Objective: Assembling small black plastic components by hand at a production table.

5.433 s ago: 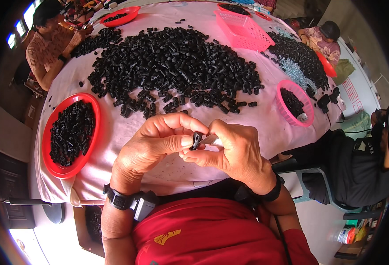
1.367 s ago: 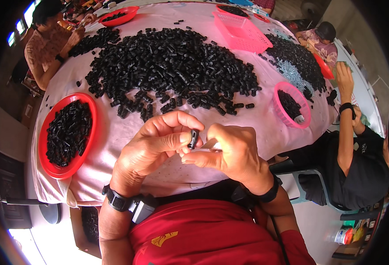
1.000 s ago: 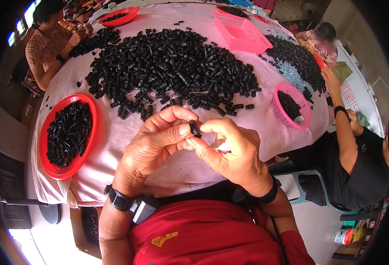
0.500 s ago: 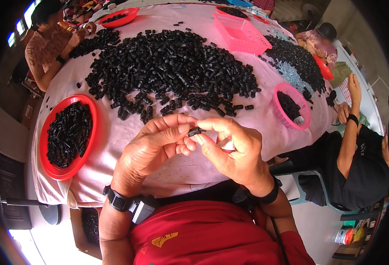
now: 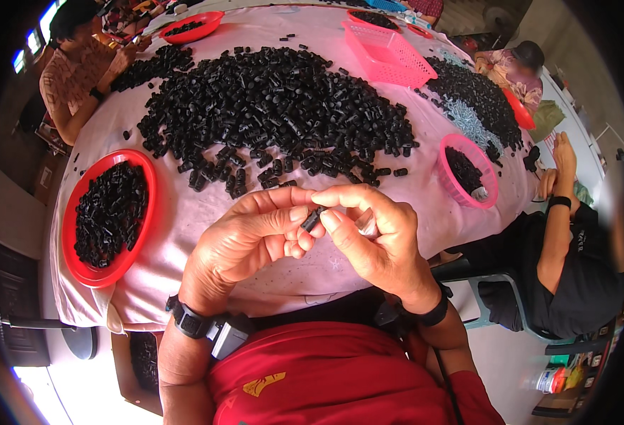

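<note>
The small, black, plastic-looking cylinder (image 5: 312,218) is slanting now, where half a second ago it was lying nearly level; the left hand (image 5: 252,228) and right hand (image 5: 381,237) are both pinching it, angling inward above the pink cloth-covered desk (image 5: 425,180), near the heaped black cylinders (image 5: 276,106).

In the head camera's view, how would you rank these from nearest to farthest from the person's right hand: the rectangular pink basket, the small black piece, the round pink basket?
From the right hand:
1. Small black piece: nearest, at the fingertips between both hands.
2. Round pink basket: ahead, to the right.
3. Rectangular pink basket: farthest, well ahead across the table.
</note>
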`<state>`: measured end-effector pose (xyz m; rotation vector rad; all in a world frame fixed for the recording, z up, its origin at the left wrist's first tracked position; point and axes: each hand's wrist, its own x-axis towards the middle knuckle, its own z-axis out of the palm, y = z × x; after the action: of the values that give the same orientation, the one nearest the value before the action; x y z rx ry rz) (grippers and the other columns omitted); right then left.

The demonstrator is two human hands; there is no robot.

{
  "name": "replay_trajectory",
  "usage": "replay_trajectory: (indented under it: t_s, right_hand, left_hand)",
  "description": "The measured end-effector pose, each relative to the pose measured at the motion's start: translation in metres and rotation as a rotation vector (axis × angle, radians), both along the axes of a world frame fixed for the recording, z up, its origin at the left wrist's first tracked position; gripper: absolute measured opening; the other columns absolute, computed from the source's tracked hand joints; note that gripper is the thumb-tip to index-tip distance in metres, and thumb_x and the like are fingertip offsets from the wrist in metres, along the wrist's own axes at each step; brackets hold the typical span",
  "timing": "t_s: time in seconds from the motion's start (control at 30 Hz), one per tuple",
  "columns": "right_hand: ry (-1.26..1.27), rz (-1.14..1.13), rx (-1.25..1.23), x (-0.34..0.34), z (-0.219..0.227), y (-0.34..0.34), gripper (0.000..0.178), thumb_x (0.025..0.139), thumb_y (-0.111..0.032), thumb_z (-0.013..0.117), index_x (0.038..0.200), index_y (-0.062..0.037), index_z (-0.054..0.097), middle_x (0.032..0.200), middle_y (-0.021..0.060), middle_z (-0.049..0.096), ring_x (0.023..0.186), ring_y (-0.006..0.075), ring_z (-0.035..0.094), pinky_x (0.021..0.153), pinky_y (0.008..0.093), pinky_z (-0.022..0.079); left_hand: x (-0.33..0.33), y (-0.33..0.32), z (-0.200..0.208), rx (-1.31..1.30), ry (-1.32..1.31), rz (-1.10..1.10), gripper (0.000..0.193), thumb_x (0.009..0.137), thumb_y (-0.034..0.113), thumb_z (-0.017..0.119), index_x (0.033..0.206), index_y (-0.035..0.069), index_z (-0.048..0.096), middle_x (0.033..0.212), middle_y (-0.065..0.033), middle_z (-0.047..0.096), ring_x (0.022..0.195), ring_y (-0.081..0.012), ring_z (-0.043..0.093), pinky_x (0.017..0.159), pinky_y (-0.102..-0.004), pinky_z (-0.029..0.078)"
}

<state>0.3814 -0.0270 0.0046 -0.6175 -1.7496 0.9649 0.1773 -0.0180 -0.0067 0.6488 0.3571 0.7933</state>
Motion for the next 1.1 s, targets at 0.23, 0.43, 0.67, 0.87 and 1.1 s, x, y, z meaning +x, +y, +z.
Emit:
replay_trajectory:
  t_s: [0.23,0.43,0.67,0.87,1.1]
  right_hand:
    - [-0.103,-0.152,0.141,-0.001,0.003,-0.004,0.027,0.087,-0.004,0.068,0.113,-0.0001,0.06,0.098,0.0108,0.068,0.074,0.0128,0.07,0.06,0.0242,0.056]
    - [-0.325,-0.233,0.324,0.005,0.009,-0.004,0.03,0.081,-0.024,0.079,0.094,-0.005,0.061,0.077,0.008,0.069,0.059,0.0199,0.068,0.05,0.0299,0.051]
    - [-0.402,-0.34,0.348,-0.001,0.008,-0.003,0.038,0.074,-0.03,0.085,0.08,-0.0044,0.058,0.063,0.0084,0.064,0.055,0.0169,0.064,0.048,0.029,0.048]
    - [-0.52,-0.392,0.328,0.001,0.006,-0.002,0.047,0.072,-0.042,0.084,0.077,-0.0042,0.057,0.063,0.0108,0.062,0.054,0.0224,0.063,0.049,0.0317,0.047]
    - [-0.553,-0.431,0.413,0.001,-0.001,0.002,0.05,0.074,-0.053,0.077,0.076,-0.0082,0.055,0.058,0.007,0.057,0.05,0.0246,0.061,0.044,0.0351,0.045]
  left_hand:
    - [0.0,-0.002,-0.002,-0.026,0.016,0.015,0.028,0.094,0.009,0.061,0.12,0.0,0.058,0.096,-0.0113,0.066,0.077,-0.0142,0.065,0.07,-0.025,0.052]
    - [0.0,-0.001,-0.005,-0.016,-0.049,0.022,0.028,0.093,0.011,0.062,0.118,-0.001,0.059,0.096,-0.0079,0.067,0.078,-0.0135,0.064,0.07,-0.0252,0.051]
    - [0.005,-0.006,0.004,-0.043,-0.002,0.066,0.029,0.092,0.011,0.064,0.118,-0.002,0.06,0.098,-0.0067,0.067,0.083,-0.0135,0.064,0.073,-0.0264,0.051]
    - [0.005,-0.004,-0.003,-0.034,-0.03,0.03,0.029,0.092,0.01,0.063,0.118,-0.002,0.06,0.099,-0.0074,0.067,0.083,-0.0137,0.064,0.074,-0.0269,0.051]
    - [0.008,-0.006,0.0,-0.038,0.016,0.059,0.031,0.093,0.01,0.062,0.122,-0.002,0.059,0.105,-0.0097,0.067,0.087,-0.0151,0.065,0.078,-0.0281,0.051]
